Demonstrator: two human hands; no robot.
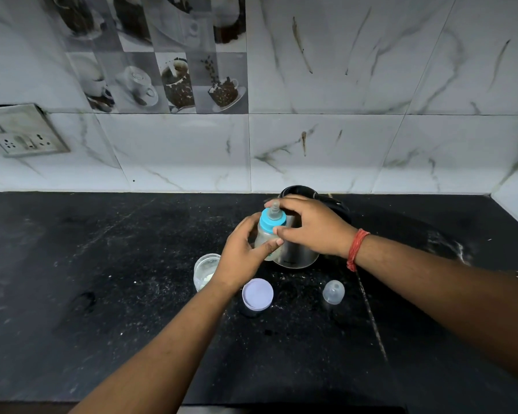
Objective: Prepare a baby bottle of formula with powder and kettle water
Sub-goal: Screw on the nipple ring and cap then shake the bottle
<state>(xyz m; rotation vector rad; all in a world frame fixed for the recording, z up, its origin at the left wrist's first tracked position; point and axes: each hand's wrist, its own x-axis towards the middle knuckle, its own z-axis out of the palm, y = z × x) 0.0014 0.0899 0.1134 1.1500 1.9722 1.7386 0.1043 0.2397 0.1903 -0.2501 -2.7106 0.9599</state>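
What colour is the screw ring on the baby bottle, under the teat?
The ring is light blue, seen clearly in the head view.

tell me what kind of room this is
Most likely a home kitchen: a dark stone counter against a tiled wall with coffee-cup picture tiles, a steel kettle and a wall socket.

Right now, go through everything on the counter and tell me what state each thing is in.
Baby bottle: upright, blue collar and teat on, held by both hands.
Left hand: gripping the bottle body.
Right hand: on the blue collar.
Kettle: lid open.
Powder jar: open, little powder left.
Purple lid: off, on counter.
Clear cap: off, on counter.
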